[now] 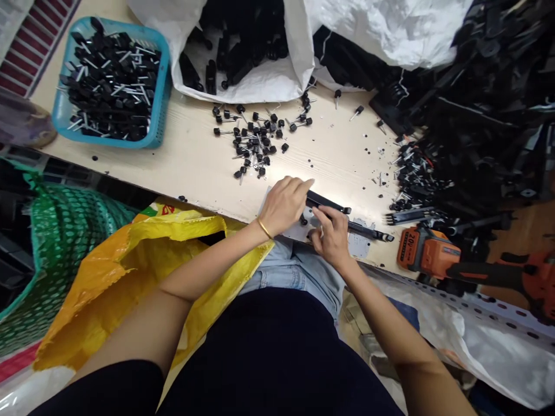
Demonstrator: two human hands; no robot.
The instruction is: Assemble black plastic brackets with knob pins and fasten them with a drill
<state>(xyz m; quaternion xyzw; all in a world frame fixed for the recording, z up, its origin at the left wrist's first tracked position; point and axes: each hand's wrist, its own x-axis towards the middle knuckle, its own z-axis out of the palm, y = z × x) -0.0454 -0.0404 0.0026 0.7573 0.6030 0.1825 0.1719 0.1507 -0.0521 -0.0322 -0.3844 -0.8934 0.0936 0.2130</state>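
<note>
The right hand has half-curled fingers at a slim, straight black bar over a grey plate on the bench. Just beyond, the left hand bends its fingers by a 2nd black bar; whether either grips, I cannot tell.

The person is wearing a plain, dark navy T-shirt, its near-black short left sleeve ending above the elbow and leaving the forearm bare. A slim, smooth, gold-coloured bangle is circling the wrist behind the left hand. Light-blue jeans are showing beyond the shirt, their denim creasing and looking faded, with visible seams.
</note>
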